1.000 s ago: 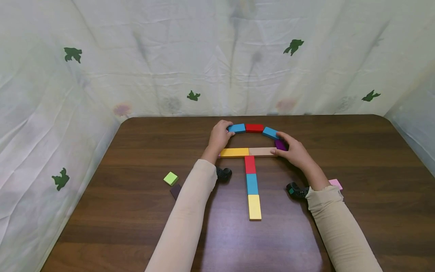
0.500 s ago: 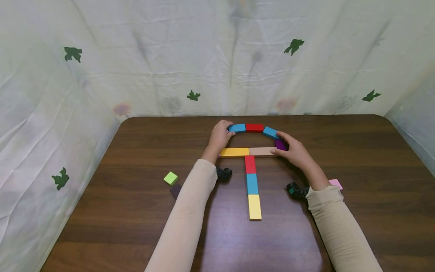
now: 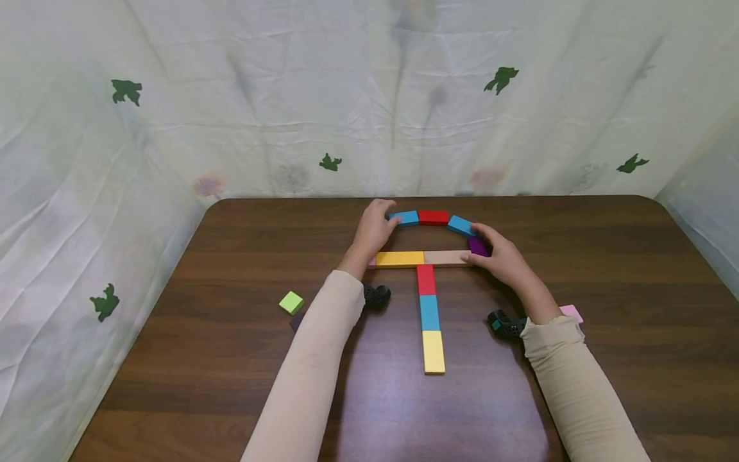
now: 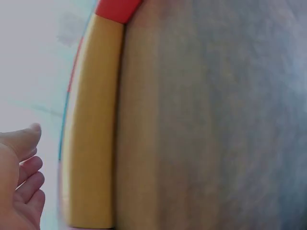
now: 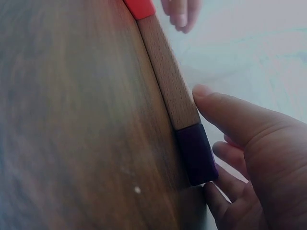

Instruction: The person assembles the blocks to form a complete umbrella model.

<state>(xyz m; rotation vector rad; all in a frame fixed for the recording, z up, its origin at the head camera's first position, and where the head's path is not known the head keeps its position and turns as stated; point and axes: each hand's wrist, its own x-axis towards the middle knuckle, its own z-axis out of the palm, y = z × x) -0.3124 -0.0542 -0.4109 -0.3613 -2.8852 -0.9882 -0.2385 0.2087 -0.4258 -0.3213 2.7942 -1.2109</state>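
Flat coloured blocks form an arch with a straight bar below it. The arch shows a left blue block [image 3: 408, 219], a red block [image 3: 433, 217], a right blue block [image 3: 460, 225] and a purple block [image 3: 476, 246]. A yellow block [image 3: 399, 259] and a plain wooden block [image 3: 444, 258] make the bar. My left hand [image 3: 372, 228] hovers by the arch's left end, fingers loosely bent with nothing between them in the left wrist view. My right hand [image 3: 503, 258] curls around the purple block [image 5: 196, 155], its thumb beside the wooden block [image 5: 170, 72].
From the bar a column of red [image 3: 426, 280], blue [image 3: 429, 312] and pale yellow [image 3: 433, 352] blocks runs toward me. A green block [image 3: 291, 303] and a partly hidden dark block lie left; a pink block [image 3: 571, 313] sits by my right sleeve. Patterned cloth hangs behind the table.
My left hand has loosened from the arch's left end, its fingertips rising slightly and its forearm shifting a little left. The right hand and blocks stay about where they were.
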